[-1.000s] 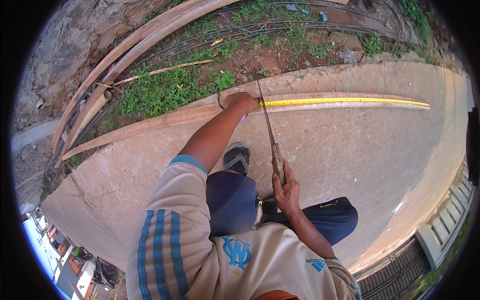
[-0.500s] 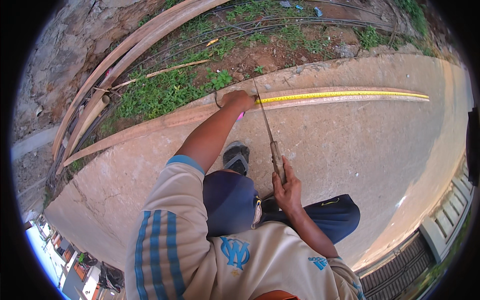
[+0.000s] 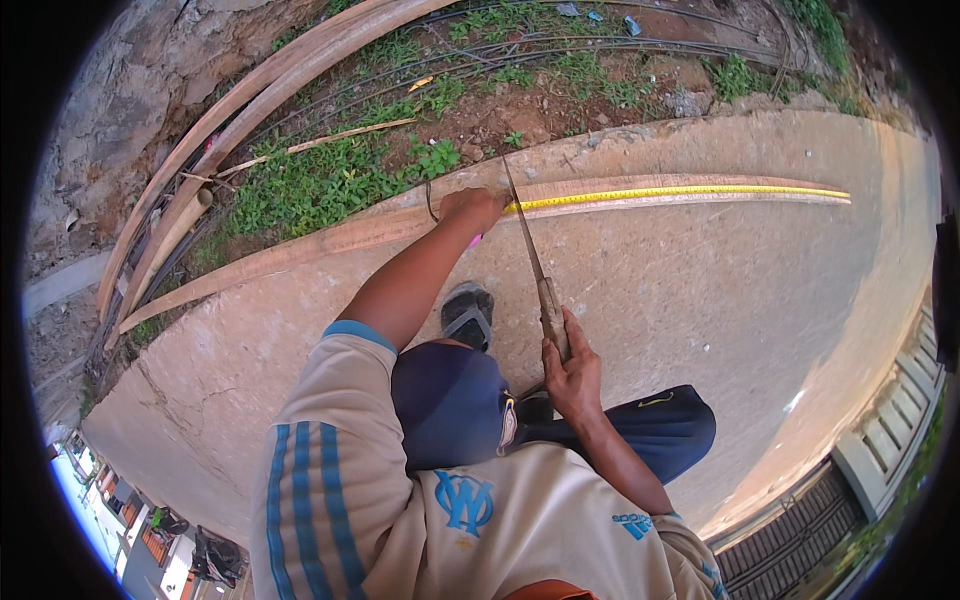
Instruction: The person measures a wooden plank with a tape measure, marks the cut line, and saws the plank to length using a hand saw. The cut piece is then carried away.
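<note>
plank (image 3: pixel 330 240) lies along concrete edge beside grass, yellow tape measure (image 3: pixel 680 192) on it. left hand (image 3: pixel 472 208) fingers clenched, pressing on plank. right hand (image 3: pixel 572 372) fingers grasping knife (image 3: pixel 532 262), tip at plank.

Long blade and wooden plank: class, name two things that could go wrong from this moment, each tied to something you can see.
1. The left hand presses on the wooden plank right beside the tip of the long blade; a slip could cut the fingers.
2. The yellow tape measure lies loose along the plank, so a knock might shift it and spoil the measurement.
3. The sandalled foot sits near the blade held in the right hand.
</note>
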Motion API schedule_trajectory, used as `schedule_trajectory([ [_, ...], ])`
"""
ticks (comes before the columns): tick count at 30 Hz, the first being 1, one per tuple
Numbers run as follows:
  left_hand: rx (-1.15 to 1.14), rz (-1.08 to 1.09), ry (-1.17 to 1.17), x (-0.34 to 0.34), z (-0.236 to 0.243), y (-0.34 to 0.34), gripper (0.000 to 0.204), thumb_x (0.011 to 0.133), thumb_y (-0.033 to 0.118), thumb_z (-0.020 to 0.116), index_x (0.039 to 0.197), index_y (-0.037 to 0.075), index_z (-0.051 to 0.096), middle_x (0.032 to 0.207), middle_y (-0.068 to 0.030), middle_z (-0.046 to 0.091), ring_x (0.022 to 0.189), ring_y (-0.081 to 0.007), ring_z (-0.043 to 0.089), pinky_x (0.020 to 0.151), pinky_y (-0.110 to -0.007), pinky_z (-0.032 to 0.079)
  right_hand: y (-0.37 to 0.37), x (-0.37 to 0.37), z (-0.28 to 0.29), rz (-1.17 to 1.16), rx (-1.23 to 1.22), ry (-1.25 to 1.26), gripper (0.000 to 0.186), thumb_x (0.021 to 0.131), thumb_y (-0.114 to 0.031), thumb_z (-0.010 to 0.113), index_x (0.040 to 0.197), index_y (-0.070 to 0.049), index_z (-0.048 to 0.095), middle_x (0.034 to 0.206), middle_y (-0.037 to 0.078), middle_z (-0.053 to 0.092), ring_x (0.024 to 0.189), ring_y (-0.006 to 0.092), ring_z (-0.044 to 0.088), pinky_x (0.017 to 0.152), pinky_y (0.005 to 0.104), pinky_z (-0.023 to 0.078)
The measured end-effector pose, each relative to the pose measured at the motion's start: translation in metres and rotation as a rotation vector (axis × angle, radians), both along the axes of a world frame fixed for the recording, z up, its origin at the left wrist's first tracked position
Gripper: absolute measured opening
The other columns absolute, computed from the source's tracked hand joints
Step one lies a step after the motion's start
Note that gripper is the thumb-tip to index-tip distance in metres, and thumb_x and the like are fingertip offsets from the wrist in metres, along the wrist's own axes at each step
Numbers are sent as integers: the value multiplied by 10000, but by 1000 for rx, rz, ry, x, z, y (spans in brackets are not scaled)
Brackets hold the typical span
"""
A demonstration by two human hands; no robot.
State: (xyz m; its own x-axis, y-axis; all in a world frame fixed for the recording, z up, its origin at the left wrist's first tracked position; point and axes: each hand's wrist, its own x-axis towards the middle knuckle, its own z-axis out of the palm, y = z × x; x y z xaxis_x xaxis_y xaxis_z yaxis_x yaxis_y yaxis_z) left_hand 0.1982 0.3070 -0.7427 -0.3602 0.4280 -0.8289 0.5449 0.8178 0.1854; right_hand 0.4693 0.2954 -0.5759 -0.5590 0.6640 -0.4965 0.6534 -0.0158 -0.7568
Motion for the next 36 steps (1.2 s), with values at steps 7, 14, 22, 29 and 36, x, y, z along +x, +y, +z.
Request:
schedule_trajectory([
  [7,-8,-6,10,-1,1,2,648,960,613,413,1131,64,712,1172,-161,695,1109,-325,654,944,-438,491,2,0,0,80,42,-38,576,917,-126,616,1445,12,431,900,298,678,810,405,708,697,413,543],
  [14,-31,-57,21,1,4,3,590,981,574,415,1165,96,708,1204,-127,690,1136,-293,646,962,-428,487,6,-3,8,126,24,-99,593,917,-136,616,1457,5,413,855,312,660,774,423,696,666,433,538],
  [22,-15,-28,22,2,9,3,637,982,598,374,1157,84,707,1193,-140,692,1128,-312,645,964,-438,484,8,-3,10,89,-52,-101,594,919,-144,619,1454,10,412,763,279,648,657,393,682,612,421,529],
  [29,63,14,11,4,5,-6,743,949,677,361,1083,44,727,1131,-188,702,1074,-355,665,925,-458,498,8,-2,9,133,-2,-96,597,920,-148,619,1454,9,404,671,247,620,581,378,654,576,421,513],
  [36,58,24,41,6,11,-5,700,957,643,377,1083,51,729,1136,-182,701,1083,-339,662,931,-452,496,6,-2,8,118,-19,-90,602,919,-143,619,1457,14,401,616,234,596,541,357,643,547,420,501],
])
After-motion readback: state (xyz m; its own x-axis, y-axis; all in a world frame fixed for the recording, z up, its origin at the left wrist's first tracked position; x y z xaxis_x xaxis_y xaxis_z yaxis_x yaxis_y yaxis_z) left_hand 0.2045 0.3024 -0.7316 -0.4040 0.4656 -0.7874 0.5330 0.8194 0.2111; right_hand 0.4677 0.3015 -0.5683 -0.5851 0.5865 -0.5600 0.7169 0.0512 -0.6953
